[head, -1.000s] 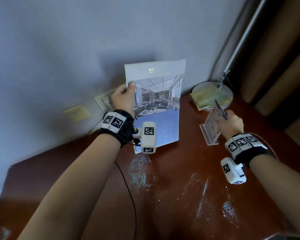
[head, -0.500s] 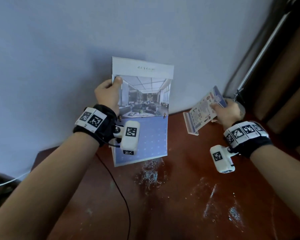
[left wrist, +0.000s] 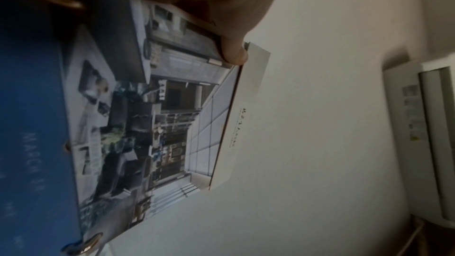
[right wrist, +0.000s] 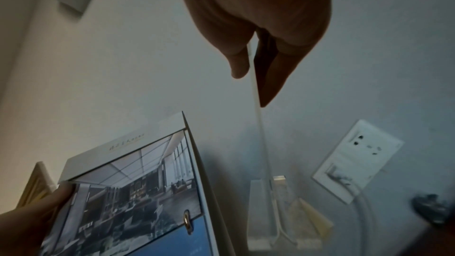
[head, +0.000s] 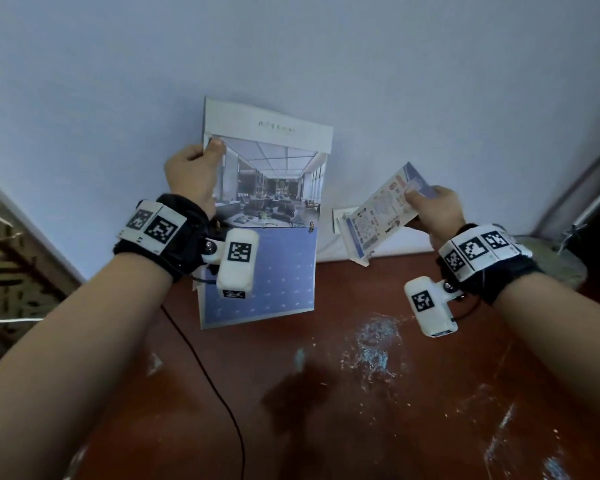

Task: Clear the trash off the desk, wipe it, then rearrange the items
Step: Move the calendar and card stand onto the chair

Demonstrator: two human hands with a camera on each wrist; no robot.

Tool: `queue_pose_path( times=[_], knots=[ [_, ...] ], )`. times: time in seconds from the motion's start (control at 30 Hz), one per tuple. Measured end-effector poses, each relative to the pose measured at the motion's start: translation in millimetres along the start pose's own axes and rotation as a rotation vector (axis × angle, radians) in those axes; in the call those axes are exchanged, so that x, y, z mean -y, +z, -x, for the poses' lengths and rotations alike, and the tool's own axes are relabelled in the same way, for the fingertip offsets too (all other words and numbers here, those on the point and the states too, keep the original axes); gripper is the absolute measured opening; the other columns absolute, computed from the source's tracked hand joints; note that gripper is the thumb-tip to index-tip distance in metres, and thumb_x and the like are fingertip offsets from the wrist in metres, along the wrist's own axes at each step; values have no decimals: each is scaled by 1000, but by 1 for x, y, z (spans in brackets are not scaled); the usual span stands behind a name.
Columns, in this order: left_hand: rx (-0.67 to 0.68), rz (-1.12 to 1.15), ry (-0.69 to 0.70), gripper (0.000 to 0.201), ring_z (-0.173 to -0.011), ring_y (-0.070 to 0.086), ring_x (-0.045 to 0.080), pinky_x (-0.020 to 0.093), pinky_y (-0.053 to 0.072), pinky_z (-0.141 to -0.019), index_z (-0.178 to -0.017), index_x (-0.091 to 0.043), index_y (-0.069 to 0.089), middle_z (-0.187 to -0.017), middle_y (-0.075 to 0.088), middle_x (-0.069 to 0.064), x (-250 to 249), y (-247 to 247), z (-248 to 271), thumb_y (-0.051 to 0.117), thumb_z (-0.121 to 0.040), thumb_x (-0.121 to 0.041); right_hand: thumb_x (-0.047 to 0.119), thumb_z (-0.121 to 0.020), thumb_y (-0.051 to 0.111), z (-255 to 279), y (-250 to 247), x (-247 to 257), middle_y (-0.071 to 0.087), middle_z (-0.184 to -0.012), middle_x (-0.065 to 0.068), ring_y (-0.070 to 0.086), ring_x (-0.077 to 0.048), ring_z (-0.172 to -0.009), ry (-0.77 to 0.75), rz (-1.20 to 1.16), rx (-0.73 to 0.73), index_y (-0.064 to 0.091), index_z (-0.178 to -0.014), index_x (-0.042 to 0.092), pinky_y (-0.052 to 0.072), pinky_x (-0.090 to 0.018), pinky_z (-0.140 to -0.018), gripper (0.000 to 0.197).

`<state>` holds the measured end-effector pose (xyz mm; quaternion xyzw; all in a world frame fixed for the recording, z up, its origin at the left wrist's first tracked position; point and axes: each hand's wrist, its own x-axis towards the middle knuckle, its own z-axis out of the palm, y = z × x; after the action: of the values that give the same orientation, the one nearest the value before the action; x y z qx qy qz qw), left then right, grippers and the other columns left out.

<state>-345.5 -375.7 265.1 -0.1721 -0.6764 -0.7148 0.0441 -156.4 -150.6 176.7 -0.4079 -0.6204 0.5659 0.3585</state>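
Observation:
My left hand (head: pixel 208 150) pinches the upper left edge of a ring-bound desk calendar (head: pixel 267 188) and holds it above the desk, close to the wall. In the left wrist view my thumb (left wrist: pixel 231 50) presses on the calendar (left wrist: pixel 160 114) photo page. My right hand (head: pixel 416 199) grips a clear acrylic sign stand (head: pixel 378 213) with a printed card in it, tilted in the air. The right wrist view shows my fingers (right wrist: pixel 270 77) pinching the stand (right wrist: pixel 258 124) by its top edge. The red-brown desk (head: pixel 326 427) carries white smears (head: pixel 374 344).
A black cable (head: pixel 205 358) runs across the desk's left part. A wall socket (head: pixel 338 216) with a plugged white lead sits behind the stand. A round lamp base (head: pixel 551 265) stands at the far right corner, with a yellow cloth (right wrist: pixel 312 219) near it.
Both items have left the desk: the calendar was lifted and hangs free, and the sign stand was raised and tipped sideways. My head view has swung left.

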Motion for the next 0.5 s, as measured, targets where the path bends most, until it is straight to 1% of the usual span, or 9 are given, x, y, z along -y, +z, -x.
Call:
queue_pose_path(
  times=[0.07,0.17,0.23,0.27,0.33,0.37,0.4,0.43,0.5],
  knots=[
    [-16,12,7,33,-38,25,2,15,24,-41,-60,-17,49,-47,37,-8,-5,-26,-10,65,-89,-17,20,-81,64,7,24,9,68,-98,-20,67,-36,-89,-25,16,22,58,-79,12,54,-54,-81,10],
    [-38,-2,26,33,-42,26,3,16,24,-43,-59,-17,50,-43,37,-12,-12,-67,-25,66,-88,-18,18,-83,63,27,61,24,68,-99,-19,67,-35,-90,-47,8,38,59,-83,11,54,-53,-82,9],
    [-54,-18,42,33,-49,28,6,19,26,-47,-60,-17,49,-53,38,-4,-16,-94,-35,67,-88,-18,16,-84,62,46,85,37,67,-100,-19,66,-35,-90,-52,7,49,58,-85,10,55,-52,-81,8],
    [-62,-22,47,32,-52,29,8,20,27,-48,-61,-17,49,-59,38,0,-18,-107,-41,67,-88,-19,15,-85,61,56,97,42,66,-100,-19,66,-34,-88,-50,2,61,58,-88,8,57,-49,-77,9],
    [-72,-32,45,29,-55,33,7,18,31,-49,-63,-19,52,-65,41,-1,-21,-133,-52,66,-88,-21,9,-87,59,72,120,51,63,-96,-18,64,-30,-80,-52,-5,83,55,-94,3,60,-33,-59,10],
    [-72,-39,45,27,-56,36,6,16,32,-48,-64,-19,54,-67,44,-2,-23,-146,-57,65,-89,-22,7,-88,58,79,131,54,61,-95,-17,63,-29,-76,-56,-4,91,55,-97,2,57,-26,-51,10],
    [-71,-42,47,26,-57,37,5,15,33,-48,-65,-20,55,-68,45,-3,-23,-159,-63,65,-90,-23,6,-88,57,85,142,56,60,-95,-17,63,-29,-76,-62,0,96,56,-100,0,57,-25,-49,13],
    [-71,-38,49,26,-57,37,5,15,33,-48,-66,-20,56,-68,45,-3,-24,-171,-68,64,-90,-23,6,-89,57,91,153,59,61,-97,-18,64,-31,-79,-69,1,101,57,-103,-2,58,-28,-55,16],
    [-100,-21,52,26,-58,37,6,15,34,-51,-65,-19,56,-67,46,-2,-22,-197,-78,64,-90,-23,9,-88,58,107,175,66,63,-103,-22,65,-36,-91,-79,4,116,56,-100,0,58,-44,-73,15]
  ],
)
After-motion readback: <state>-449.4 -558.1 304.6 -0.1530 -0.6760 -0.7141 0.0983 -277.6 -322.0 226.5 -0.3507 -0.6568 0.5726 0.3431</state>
